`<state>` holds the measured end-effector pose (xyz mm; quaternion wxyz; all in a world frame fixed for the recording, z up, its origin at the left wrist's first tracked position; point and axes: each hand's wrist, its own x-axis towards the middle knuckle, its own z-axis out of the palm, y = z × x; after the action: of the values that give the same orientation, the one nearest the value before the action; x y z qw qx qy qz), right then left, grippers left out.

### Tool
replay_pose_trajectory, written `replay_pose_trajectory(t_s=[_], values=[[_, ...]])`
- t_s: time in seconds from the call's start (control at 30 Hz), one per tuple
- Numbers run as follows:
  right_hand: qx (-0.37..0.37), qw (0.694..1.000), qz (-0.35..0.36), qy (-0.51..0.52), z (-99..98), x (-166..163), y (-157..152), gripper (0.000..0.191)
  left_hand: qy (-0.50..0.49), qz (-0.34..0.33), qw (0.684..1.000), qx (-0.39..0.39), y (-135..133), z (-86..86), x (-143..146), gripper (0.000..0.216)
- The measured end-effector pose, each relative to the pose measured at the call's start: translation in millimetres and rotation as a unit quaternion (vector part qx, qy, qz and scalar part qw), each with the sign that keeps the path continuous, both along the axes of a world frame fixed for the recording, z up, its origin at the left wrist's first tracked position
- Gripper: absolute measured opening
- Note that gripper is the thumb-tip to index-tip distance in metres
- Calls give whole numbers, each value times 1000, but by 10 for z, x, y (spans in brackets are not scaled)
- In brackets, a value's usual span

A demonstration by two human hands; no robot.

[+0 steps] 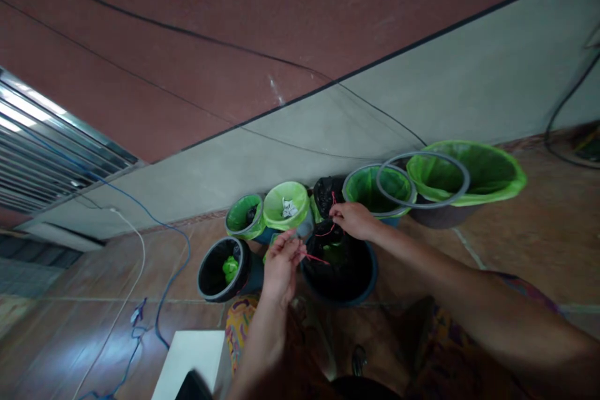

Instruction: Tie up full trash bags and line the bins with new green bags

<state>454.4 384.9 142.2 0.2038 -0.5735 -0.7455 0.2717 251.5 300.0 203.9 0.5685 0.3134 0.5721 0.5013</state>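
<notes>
My left hand (281, 262) is closed in a pinch on one end of a thin red drawstring (315, 257). My right hand (352, 220) is closed on the other end of the string, which loops up near a tied black bag (324, 192). Both hands hover over a dark bin (342, 278) lined with a black bag (325, 239), and the string runs from that bag's gathered top.
Several small bins stand on the tiled floor by the wall: a black-lined one (220, 269), green-lined ones (244, 215) (287, 205) (377, 187) and a large green-lined bin (469, 175) with a loose grey ring (424, 180). Cables (140, 262) trail at left. A white box (187, 362) sits near my legs.
</notes>
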Motion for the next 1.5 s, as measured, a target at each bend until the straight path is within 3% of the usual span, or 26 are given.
replay_pose_trajectory(t_s=[0.17, 0.33, 0.43, 0.53, 0.6, 0.73, 0.8, 0.93, 1.03, 1.17, 1.27, 1.4, 1.5], values=[[-41, 990, 3, 131, -13, -44, 3, 27, 92, -53, 994, 38, 246, -102, -5, 35], [-159, 931, 86, 316, -102, -161, -53, 35, 98, -106, 989, 34, 454, -180, -49, 35], [-179, 920, 108, 331, -156, -249, -112, 40, 108, -160, 981, 31, 583, -119, 10, 29], [-166, 931, 130, 297, -223, -348, -142, 23, 99, -266, 957, 52, 715, -64, 123, 34], [-160, 939, 112, 284, -267, -391, -130, 15, 117, -287, 949, 65, 797, -93, 166, 36], [-166, 945, 26, 280, -283, -355, -50, 24, 222, -165, 957, 92, 862, -367, 73, 30], [-175, 943, 4, 282, -252, -304, -15, 25, 279, -142, 943, 114, 799, -571, 5, 26], [-180, 938, 3, 296, -199, -274, -7, 32, 286, -274, 905, 155, 569, -942, 48, 18], [-175, 936, 7, 306, -207, -315, -20, 31, 289, -283, 901, 159, 495, -1136, 170, 13], [-159, 948, -7, 276, -222, -279, 32, 27, 194, -249, 943, 105, 585, -1342, 218, 17], [-137, 977, -16, 163, -187, -112, 104, 19, 48, -147, 987, 41, 674, -1453, 167, 21], [-111, 991, -27, -63, -89, 109, 67, 25, -35, -63, 997, 15, 728, -1518, 111, 21], [-114, 987, 44, -100, -26, 89, -94, 25, -15, -61, 997, 36, 731, -1520, 139, 20]])
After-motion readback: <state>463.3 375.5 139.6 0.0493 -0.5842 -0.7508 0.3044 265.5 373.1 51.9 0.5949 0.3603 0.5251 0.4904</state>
